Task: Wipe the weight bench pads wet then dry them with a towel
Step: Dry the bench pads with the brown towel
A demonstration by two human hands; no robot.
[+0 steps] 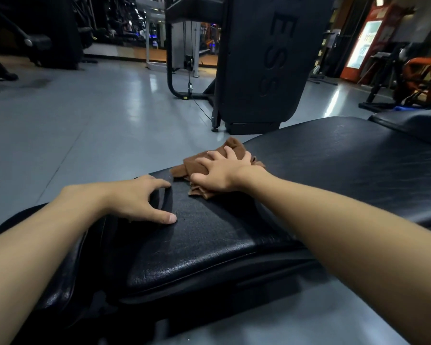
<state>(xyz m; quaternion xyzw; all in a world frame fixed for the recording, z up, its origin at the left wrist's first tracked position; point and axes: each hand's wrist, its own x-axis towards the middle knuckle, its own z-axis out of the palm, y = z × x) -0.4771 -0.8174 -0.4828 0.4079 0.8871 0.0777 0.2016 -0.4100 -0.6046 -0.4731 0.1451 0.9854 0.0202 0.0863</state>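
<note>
My left hand (135,200) rested on the near end of the long black leather-look bench pad (334,165). Its fingers were loose and arched, thumb tip and forefinger on the surface, grasping nothing, and I judged it to be a brace. Just beyond those fingertips, to their right, lay the crumpled brown cloth (184,168). It was bunched on the pad's far edge, with my right hand (217,170) spread on top. Those fingers were splayed and pressing down rather than wrapped round the fabric.

I took this for a wiping pass. Whether it was the wet pass or the drying one I could not tell, since the cloth's dampness did not show. Most of the pad stretched away right of my right fingers. The next move therefore called for a firm sweep along that length, keeping the cloth from slipping off the edge.

Beyond the fingers, across shiny grey floor (85,120), stood a tall black machine housing with embossed letters (259,58). Further right came a second black pad (408,120), well apart. Neither blocked the stroke.
</note>
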